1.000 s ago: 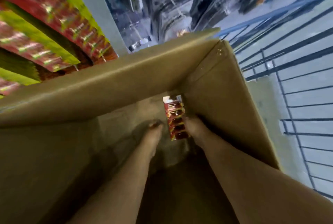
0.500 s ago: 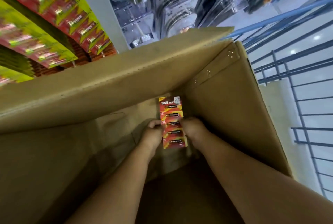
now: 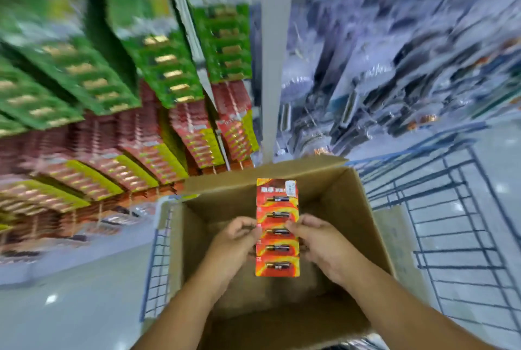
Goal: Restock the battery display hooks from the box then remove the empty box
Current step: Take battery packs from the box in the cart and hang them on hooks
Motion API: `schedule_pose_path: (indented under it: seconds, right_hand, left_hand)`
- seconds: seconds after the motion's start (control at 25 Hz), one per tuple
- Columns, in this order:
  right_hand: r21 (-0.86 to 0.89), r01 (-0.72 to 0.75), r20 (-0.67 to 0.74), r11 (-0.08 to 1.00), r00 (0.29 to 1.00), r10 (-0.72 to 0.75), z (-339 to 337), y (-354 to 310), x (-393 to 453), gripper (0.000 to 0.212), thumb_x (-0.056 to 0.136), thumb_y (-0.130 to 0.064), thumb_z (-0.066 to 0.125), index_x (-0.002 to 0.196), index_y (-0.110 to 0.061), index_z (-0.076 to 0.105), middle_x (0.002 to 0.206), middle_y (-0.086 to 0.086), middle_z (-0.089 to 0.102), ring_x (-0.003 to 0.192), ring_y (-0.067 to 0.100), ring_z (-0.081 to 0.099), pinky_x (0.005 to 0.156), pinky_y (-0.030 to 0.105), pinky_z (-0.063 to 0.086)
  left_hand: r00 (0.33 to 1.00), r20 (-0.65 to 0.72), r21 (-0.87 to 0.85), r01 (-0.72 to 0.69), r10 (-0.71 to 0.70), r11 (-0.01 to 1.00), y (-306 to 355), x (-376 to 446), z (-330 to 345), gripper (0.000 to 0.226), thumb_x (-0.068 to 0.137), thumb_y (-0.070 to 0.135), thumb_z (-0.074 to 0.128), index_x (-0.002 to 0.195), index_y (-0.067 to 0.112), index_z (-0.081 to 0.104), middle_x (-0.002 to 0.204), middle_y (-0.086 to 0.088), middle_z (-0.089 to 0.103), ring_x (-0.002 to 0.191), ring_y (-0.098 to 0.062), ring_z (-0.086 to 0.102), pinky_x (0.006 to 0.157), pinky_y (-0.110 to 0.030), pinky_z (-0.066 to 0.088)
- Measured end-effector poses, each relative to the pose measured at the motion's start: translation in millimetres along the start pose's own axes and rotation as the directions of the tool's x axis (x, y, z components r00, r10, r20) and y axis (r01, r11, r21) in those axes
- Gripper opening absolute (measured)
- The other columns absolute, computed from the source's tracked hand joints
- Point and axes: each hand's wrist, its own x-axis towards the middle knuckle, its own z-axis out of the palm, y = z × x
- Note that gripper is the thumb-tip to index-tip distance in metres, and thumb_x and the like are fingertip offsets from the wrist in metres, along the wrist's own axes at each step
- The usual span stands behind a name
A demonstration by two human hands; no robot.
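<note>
Fingers (image 3: 248,227) of both hands pinching the battery strip (image 3: 277,227) edges, strip upright between them, over the open box (image 3: 363,208)

One red battery strip (image 3: 277,227) is in view above one open cardboard box (image 3: 349,208), and it carries five batteries, each in its own blister, stacked one above another. Two hands hold it: one left hand (image 3: 235,239) and one right hand (image 3: 318,239). One wire cart (image 3: 451,208) surrounds the box. The hanging green packs (image 3: 169,73) and red packs (image 3: 197,135) on the display are too blurred to count.
</note>
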Motion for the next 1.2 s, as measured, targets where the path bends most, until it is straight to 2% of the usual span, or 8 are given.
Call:
schedule_pose_path:
  seconds: [0.08, 0.24, 0.44, 0.6, 0.8, 0.96, 1.08, 1.2]
  right_hand:
    - [-0.021, 0.115, 0.027, 0.993, 0.993, -0.114, 23.3, -31.6, -35.6, 0.025, 0.099, -0.03, 0.069, 0.117, -0.012, 0.071, 0.108, 0.005, 0.08, 0.105, 0.027, 0.076, 0.103, 0.052, 0.055]
    - [0.011, 0.33, 0.077, 0.944, 0.941, -0.329, 87.2, -98.2, -98.1, 0.03, 0.098, -0.028, 0.069, 0.111, -0.002, 0.066, 0.11, 0.018, 0.077, 0.107, 0.039, 0.073, 0.1, 0.057, 0.055]
    - [0.04, 0.556, 0.098, 0.83, 0.824, -0.557, 157.6, -171.4, -165.7, 0.011, 0.101, -0.022, 0.066, 0.096, -0.012, 0.065, 0.09, 0.007, 0.079, 0.082, 0.025, 0.075, 0.083, 0.049, 0.059]
    - [0.026, 0.682, 0.111, 0.731, 0.725, -0.68, 197.6, -228.1, -200.6, 0.018, 0.102, -0.022, 0.065, 0.085, -0.017, 0.065, 0.085, 0.004, 0.077, 0.073, 0.02, 0.074, 0.067, 0.036, 0.058]
    - [-0.077, 0.748, 0.025, 0.659, 0.662, -0.749, 221.6, -283.7, -217.0, 0.019, 0.101, -0.034, 0.067, 0.099, -0.016, 0.074, 0.098, 0.001, 0.08, 0.095, 0.025, 0.077, 0.089, 0.049, 0.062]
    - [-0.099, 0.752, -0.026, 0.652, 0.653, -0.757, 230.0, -318.8, -213.4, 0.018, 0.101, -0.035, 0.066, 0.095, -0.021, 0.076, 0.097, -0.002, 0.08, 0.097, 0.024, 0.076, 0.092, 0.053, 0.061]
    - [-0.108, 0.752, -0.051, 0.65, 0.649, -0.759, 232.6, -339.8, -202.6, 0.018, 0.102, -0.034, 0.064, 0.094, -0.024, 0.075, 0.097, -0.002, 0.08, 0.095, 0.024, 0.076, 0.089, 0.051, 0.062]
    - [-0.067, 0.748, -0.048, 0.66, 0.658, -0.751, 233.2, -355.7, -195.5, 0.015, 0.104, -0.032, 0.062, 0.099, -0.022, 0.073, 0.097, -0.001, 0.079, 0.088, 0.021, 0.077, 0.07, 0.038, 0.062]
  left_hand:
    - [0.993, -0.029, -0.057, -0.12, 0.118, 0.991, 28.1, -32.4, -29.2, 0.007, 0.099, 0.022, 0.069, 0.104, 0.016, 0.07, 0.093, -0.005, 0.079, 0.073, -0.019, 0.076, 0.07, -0.034, 0.061]
    - [0.935, -0.121, -0.086, -0.344, 0.333, 0.935, 87.6, -97.8, -89.9, 0.003, 0.101, 0.014, 0.065, 0.102, 0.014, 0.068, 0.076, 0.001, 0.074, 0.062, -0.018, 0.07, 0.059, -0.027, 0.059]
    - [0.817, -0.219, -0.035, -0.553, 0.533, 0.832, 162.0, -161.3, -151.7, 0.004, 0.101, 0.016, 0.067, 0.1, 0.016, 0.07, 0.074, -0.002, 0.072, 0.066, -0.02, 0.069, 0.061, -0.029, 0.057]
    - [0.718, -0.295, -0.005, -0.66, 0.63, 0.751, 219.1, -193.4, -186.1, 0.003, 0.1, 0.019, 0.068, 0.099, 0.017, 0.07, 0.077, -0.001, 0.071, 0.063, -0.018, 0.069, 0.062, -0.032, 0.057]
    - [0.632, -0.332, 0.063, -0.726, 0.7, 0.685, 278.1, -209.0, -210.4, 0.005, 0.101, 0.027, 0.069, 0.103, 0.024, 0.071, 0.086, 0.002, 0.073, 0.066, -0.015, 0.07, 0.072, -0.036, 0.064]
    - [0.626, -0.349, 0.066, -0.725, 0.697, 0.685, 311.4, -199.5, -214.8, 0.005, 0.101, 0.027, 0.068, 0.103, 0.025, 0.071, 0.092, -0.001, 0.073, 0.064, -0.012, 0.069, 0.073, -0.035, 0.065]
    - [0.618, -0.37, 0.08, -0.722, 0.693, 0.687, 332.5, -185.0, -216.8, 0.005, 0.101, 0.029, 0.068, 0.103, 0.026, 0.071, 0.097, -0.001, 0.074, 0.065, -0.011, 0.069, 0.073, -0.036, 0.065]
    - [0.623, -0.382, 0.071, -0.717, 0.683, 0.694, 345.5, -169.6, -216.5, 0.005, 0.101, 0.028, 0.069, 0.103, 0.026, 0.072, 0.098, -0.003, 0.074, 0.067, -0.015, 0.07, 0.077, -0.045, 0.066]
